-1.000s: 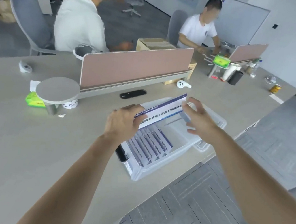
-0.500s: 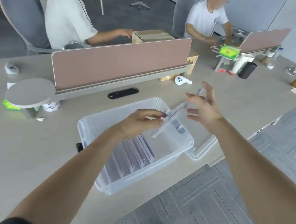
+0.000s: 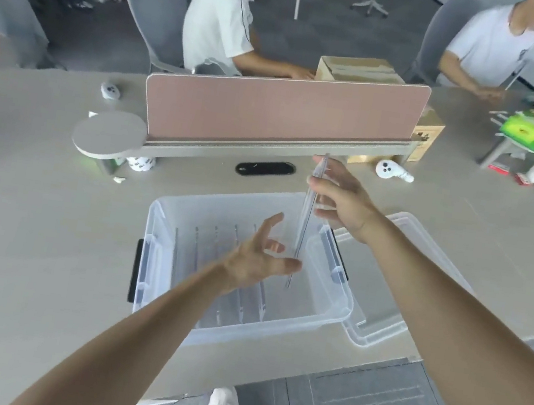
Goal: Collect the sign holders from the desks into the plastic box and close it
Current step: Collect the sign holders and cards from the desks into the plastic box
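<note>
A clear plastic box (image 3: 335,313) stands open at the desk's near edge, with several sign holders (image 3: 212,256) standing edge-on in a row inside. My right hand (image 3: 339,199) grips the top of a clear acrylic sign holder (image 3: 303,228), held vertical and edge-on, its lower end inside the box to the right of the row. My left hand (image 3: 260,260) hovers over the box with fingers spread, the thumb close to the holder's lower part; whether it touches is unclear. The box's clear lid (image 3: 422,246) lies on the desk just right of the box.
A pink divider screen (image 3: 282,114) runs across the desk behind the box, with a round grey shelf (image 3: 109,133) at its left end. A white controller (image 3: 390,170), cardboard boxes (image 3: 358,70) and a green pack (image 3: 525,131) lie farther back. Two seated persons work behind the divider.
The sign holder turned from flat and facing me to upright and edge-on, and went down into the box. My left hand let go of it and opened. My view moved over the box.
</note>
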Action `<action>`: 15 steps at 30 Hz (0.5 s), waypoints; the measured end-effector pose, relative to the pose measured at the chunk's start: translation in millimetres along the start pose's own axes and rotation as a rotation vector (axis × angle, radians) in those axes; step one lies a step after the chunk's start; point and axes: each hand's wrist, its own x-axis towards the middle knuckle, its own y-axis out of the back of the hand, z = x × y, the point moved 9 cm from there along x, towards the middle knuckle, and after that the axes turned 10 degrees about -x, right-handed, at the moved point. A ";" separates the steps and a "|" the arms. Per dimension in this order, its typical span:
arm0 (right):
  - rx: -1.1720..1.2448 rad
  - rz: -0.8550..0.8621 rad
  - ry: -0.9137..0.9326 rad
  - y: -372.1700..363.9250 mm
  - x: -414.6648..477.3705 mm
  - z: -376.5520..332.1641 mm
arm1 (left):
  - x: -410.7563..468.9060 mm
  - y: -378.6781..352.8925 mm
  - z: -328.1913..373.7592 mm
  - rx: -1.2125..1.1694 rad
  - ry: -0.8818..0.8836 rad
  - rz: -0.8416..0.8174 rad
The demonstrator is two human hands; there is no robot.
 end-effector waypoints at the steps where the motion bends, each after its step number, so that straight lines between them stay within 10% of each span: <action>1: -0.007 -0.033 -0.016 -10.1 9.0 3.6 | 4.8 6.0 -5.6 -0.005 0.004 0.013; 15: -0.224 -0.215 -0.264 -82.0 60.5 112.1 | 32.6 -8.6 -86.0 0.153 0.275 0.004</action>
